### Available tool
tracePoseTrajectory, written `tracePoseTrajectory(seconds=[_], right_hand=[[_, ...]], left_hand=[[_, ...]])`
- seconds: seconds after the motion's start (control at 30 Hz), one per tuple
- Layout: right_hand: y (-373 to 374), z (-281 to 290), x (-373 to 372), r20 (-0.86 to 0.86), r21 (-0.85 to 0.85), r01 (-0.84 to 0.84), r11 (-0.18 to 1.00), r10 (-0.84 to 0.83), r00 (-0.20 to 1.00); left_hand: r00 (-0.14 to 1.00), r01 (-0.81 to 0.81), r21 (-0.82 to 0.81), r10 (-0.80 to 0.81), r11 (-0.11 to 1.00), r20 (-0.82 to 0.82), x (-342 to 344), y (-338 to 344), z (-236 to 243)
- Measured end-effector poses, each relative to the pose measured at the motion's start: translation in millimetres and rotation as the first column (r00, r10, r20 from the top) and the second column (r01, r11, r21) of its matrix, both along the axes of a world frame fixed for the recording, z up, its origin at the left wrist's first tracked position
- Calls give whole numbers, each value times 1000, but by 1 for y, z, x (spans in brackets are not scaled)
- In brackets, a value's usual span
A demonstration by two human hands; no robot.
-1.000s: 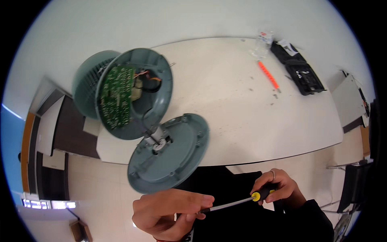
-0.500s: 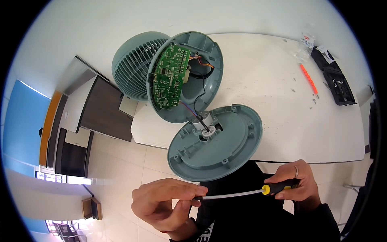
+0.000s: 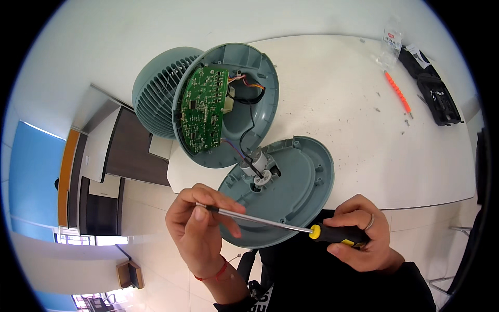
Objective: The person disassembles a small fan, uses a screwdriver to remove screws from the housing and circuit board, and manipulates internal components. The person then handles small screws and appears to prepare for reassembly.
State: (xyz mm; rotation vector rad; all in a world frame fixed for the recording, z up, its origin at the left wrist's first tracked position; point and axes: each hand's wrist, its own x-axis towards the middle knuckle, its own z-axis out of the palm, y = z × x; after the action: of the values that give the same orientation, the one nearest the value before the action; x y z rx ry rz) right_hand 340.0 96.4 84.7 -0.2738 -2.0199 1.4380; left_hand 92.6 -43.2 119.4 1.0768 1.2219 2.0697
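Note:
My right hand (image 3: 360, 231) grips the black-and-yellow handle of a screwdriver (image 3: 265, 221), held level-to-slightly tilted. My left hand (image 3: 200, 223) has thumb and fingers at the dark tip end of its shaft; whether a small piece sits there I cannot make out. Just beyond my hands, a green-grey round plastic base (image 3: 301, 174) with a motor (image 3: 254, 164) lies at the table's front edge. Behind it an upturned housing (image 3: 254, 125) of an opened fan holds a green circuit board (image 3: 200, 109) and wires, with the fan's slatted head (image 3: 153, 99) behind.
The white table (image 3: 405, 171) carries an orange flexible shaft (image 3: 397, 91), loose small screws, a clear plastic bag (image 3: 390, 47) and an open black tool case (image 3: 436, 99) at the right. Dark cabinets (image 3: 130, 145) stand to the left.
My left hand has risen and turned, bringing the screwdriver's tip end upward toward the base. My right hand stays on the handle. The view has also shifted.

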Motion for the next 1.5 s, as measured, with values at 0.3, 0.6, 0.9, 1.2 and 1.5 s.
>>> tracePoseTrajectory(seconds=[0.3,0.6,0.9,1.2,1.5], right_hand=[[-1,3,-10,-109,81,65,995,-56,992],[14,14,-23,-158,209,257,944,-227,961],[26,10,-50,-189,358,460,813,-420,888],[27,6,-62,-154,374,419,827,-390,908],[30,9,-64,-156,389,383,838,-350,924]], left_hand=[[997,-65,-21,66,998,40,-17,13,-5],[933,-330,-64,315,942,-175,-22,22,-6],[427,-726,216,674,653,-603,-73,51,-6],[584,-719,46,640,693,-499,-74,71,-33],[656,-667,34,608,744,-448,-73,79,-39]])
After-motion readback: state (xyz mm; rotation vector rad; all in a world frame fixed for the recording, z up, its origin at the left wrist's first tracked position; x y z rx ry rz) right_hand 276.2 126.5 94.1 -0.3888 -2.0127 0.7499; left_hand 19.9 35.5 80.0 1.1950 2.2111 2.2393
